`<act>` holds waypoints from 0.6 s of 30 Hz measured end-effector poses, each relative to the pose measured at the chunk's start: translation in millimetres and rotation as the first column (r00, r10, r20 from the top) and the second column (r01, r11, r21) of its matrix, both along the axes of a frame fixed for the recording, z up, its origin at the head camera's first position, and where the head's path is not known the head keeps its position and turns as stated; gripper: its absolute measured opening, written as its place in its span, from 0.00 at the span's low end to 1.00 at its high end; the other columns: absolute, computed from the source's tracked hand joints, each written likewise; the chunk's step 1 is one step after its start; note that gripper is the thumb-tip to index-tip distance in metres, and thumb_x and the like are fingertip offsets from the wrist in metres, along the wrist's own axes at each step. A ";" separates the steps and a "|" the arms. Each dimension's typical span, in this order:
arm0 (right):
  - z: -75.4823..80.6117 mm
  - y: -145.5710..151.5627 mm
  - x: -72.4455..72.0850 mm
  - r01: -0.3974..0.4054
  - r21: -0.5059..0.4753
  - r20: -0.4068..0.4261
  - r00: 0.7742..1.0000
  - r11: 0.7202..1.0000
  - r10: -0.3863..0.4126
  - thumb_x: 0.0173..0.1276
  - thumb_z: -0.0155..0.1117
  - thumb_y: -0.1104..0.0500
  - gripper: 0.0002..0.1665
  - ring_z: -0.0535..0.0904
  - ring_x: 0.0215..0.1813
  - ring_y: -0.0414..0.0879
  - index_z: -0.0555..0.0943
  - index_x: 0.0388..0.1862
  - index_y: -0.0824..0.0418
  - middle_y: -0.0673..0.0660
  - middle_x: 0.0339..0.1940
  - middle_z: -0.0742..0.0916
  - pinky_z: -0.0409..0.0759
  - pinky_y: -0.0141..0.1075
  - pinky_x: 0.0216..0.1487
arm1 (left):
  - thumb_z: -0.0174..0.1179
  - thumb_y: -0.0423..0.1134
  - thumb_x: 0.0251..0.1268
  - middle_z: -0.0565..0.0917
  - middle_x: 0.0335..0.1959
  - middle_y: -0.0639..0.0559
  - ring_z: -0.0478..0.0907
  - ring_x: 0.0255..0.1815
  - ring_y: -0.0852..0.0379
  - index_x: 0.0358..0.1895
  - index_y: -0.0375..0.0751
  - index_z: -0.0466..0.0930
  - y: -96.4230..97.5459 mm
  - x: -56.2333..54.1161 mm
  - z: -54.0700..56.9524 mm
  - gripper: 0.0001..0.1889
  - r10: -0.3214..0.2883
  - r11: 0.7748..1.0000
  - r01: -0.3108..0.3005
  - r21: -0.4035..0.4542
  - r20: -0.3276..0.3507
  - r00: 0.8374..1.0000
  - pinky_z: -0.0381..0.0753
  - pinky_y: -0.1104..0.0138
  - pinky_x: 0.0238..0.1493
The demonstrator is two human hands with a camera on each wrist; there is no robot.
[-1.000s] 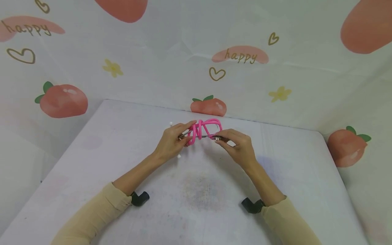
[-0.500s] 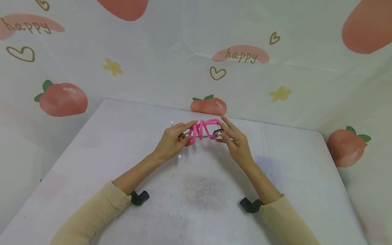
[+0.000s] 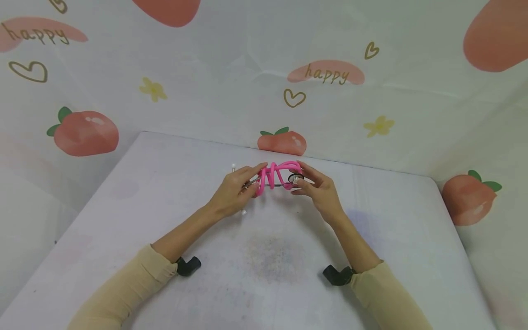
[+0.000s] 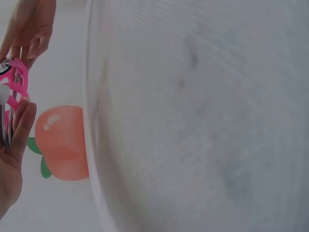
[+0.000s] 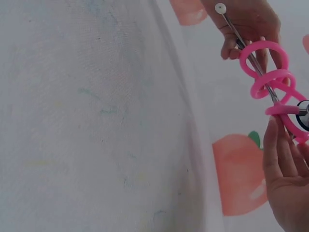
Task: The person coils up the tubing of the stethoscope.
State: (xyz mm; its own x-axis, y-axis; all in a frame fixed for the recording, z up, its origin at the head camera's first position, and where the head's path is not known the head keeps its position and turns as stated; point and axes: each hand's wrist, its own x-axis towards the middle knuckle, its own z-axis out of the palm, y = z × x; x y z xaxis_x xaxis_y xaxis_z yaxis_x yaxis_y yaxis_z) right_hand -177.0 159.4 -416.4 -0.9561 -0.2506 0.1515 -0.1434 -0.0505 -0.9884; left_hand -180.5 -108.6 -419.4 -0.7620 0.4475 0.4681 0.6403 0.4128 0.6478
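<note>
A stethoscope with pink tubing (image 3: 272, 172) is held up above the far part of the table, its tubing wound in loops around the metal ear tubes. My left hand (image 3: 232, 191) grips the ear tubes and the near end of the loops. White ear tips (image 3: 233, 166) stick out past that hand. At the other end my right hand (image 3: 323, 195) has its thumb on the round, black-rimmed chest piece (image 3: 295, 178), with fingers behind the tubing loop. In the right wrist view the coils (image 5: 264, 46) surround the metal tube, and one ear tip (image 5: 220, 8) points away.
A white-covered table (image 3: 206, 284) with faint stains lies under the hands. Behind it hangs a white backdrop (image 3: 231, 91) printed with peaches, hearts and flowers. Black camera mounts (image 3: 338, 276) sit at both wrists.
My right hand has shifted its fingers from a low pinch to around the end loop. The chest piece has risen slightly and turned its face. My left hand keeps nearly the same hold.
</note>
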 end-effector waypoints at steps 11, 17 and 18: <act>-1.6 9.1 -0.5 -0.081 0.031 0.034 0.996 0.996 0.080 0.71 0.66 0.59 0.34 0.86 0.50 0.53 0.69 0.74 0.58 0.68 0.62 0.80 0.84 0.46 0.49 | 0.68 0.39 0.64 0.82 0.55 0.47 0.82 0.35 0.59 0.74 0.49 0.67 2.0 1.3 1.9 0.35 -0.015 0.999 0.014 -0.049 -0.022 1.000 0.84 0.69 0.40; -3.3 8.0 -0.6 -0.033 0.029 0.073 0.997 0.999 0.031 0.71 0.66 0.60 0.31 0.87 0.45 0.50 0.71 0.71 0.61 0.65 0.57 0.80 0.85 0.45 0.46 | 0.67 0.42 0.66 0.83 0.53 0.45 0.83 0.41 0.56 0.74 0.52 0.68 3.3 2.4 1.8 0.33 -0.010 0.996 0.005 -0.085 -0.049 0.999 0.85 0.67 0.43; -3.4 7.3 -0.5 -0.022 0.031 0.080 0.997 0.999 0.019 0.70 0.66 0.60 0.31 0.86 0.44 0.49 0.72 0.70 0.62 0.64 0.56 0.80 0.86 0.44 0.46 | 0.67 0.42 0.66 0.83 0.53 0.44 0.83 0.41 0.56 0.74 0.52 0.67 3.4 2.6 1.5 0.33 -0.011 0.996 0.007 -0.090 -0.052 0.999 0.85 0.67 0.43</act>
State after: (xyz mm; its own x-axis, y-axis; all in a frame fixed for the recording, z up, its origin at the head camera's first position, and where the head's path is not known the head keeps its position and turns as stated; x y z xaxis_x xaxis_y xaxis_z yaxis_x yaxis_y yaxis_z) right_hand -177.5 166.7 -419.8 -0.9595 -0.2737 0.0666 -0.0633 -0.0207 -0.9978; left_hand -177.9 -105.2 -417.9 -0.7332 0.4963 0.4649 0.6764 0.4619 0.5737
